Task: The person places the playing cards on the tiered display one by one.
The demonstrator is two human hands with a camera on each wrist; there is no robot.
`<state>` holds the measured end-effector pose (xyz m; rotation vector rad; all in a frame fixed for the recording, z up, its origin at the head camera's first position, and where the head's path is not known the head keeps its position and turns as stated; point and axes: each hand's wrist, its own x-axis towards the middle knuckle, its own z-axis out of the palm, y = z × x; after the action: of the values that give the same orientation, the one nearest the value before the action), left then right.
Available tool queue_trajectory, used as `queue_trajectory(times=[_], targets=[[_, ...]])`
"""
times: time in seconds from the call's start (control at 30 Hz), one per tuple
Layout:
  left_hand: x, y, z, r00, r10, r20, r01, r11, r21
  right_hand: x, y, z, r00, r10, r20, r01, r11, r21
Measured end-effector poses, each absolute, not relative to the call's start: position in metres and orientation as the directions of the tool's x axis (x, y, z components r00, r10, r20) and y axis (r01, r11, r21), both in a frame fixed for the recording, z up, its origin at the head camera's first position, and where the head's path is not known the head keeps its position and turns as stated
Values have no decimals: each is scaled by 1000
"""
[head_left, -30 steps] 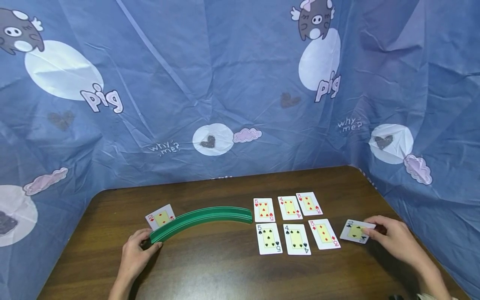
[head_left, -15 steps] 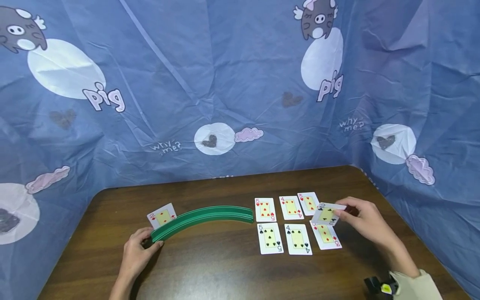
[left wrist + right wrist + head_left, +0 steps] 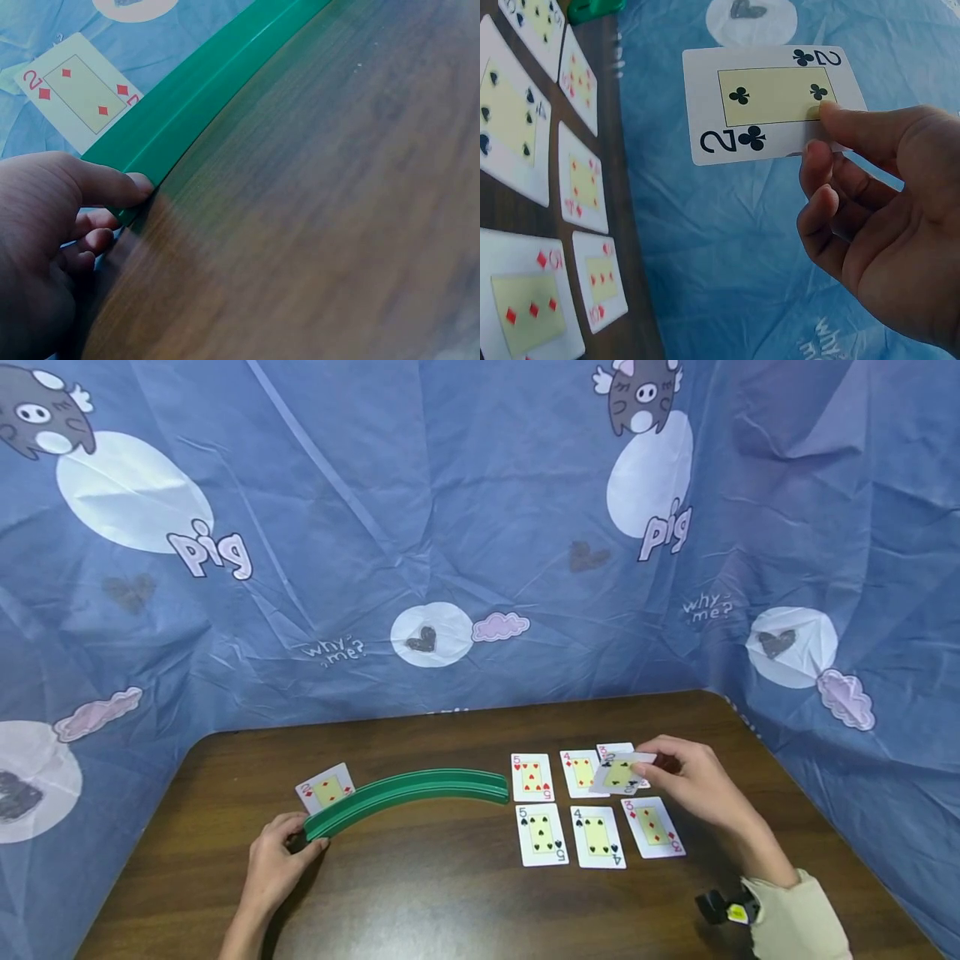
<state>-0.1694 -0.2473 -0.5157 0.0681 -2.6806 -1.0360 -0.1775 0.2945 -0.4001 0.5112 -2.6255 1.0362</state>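
The green holder is pinched at its left end by the left hand's grip. Right of the holder, over other cards, the two of clubs is pinched at one end by the right hand's grip. It should feel light, bendy and slippery, best held by an edge. Behind the holder, the two of diamonds is half hidden.

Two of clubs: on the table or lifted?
Lifted off the table: the right hand pinches the two of clubs, with blue cloth behind its free edges in the right-wrist view.
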Motion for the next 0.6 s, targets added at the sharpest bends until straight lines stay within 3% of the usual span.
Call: queue_trajectory(times=[0.6], targets=[[-169,-249,-515,-968,-131,216,51,737,674,-209,219,-389,-878,-363,312,-476,596,-646]])
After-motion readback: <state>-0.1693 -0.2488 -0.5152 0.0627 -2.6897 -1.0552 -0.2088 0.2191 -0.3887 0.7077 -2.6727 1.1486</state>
